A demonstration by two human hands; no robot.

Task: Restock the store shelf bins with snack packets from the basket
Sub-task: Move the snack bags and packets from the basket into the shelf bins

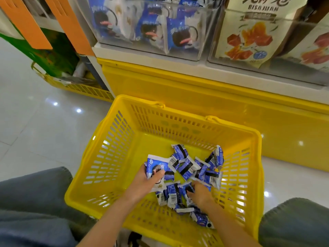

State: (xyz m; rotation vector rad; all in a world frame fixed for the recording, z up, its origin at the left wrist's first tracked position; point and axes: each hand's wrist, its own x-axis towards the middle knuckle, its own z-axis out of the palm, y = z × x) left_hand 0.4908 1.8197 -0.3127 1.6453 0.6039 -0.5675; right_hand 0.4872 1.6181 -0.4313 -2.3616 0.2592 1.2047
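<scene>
Left hand (148, 180) is low in the yellow basket (110, 129), thumb and fingers clamped on a blue cookie packet (157, 164), maybe more than one stacked under it, can't separate them. Risk: slick film wrappers, an overfull grab slides apart on the lift and packets drop back in or onto the tiled floor (44, 122). Right hand (200, 193) is just beside it, fingers curled down into the loose packet pile (192, 169); fingertips are buried, so I cannot tell whether it has one or is only raking. Risk: pinching a sealed edge alone lets a packet swing and slip, and a hard squeeze could crush the cookies. The pile sits toward the near right of the basket floor, some packets overlapping, so pulling one may drag its neighbours. Up on the shelf, the clear bin (142, 27) with matching blue packets looks fairly full; pushing more in could spill some over its front lip. The fruit snack bin (249, 36) sits right next to it, so misplacing is possible.
</scene>
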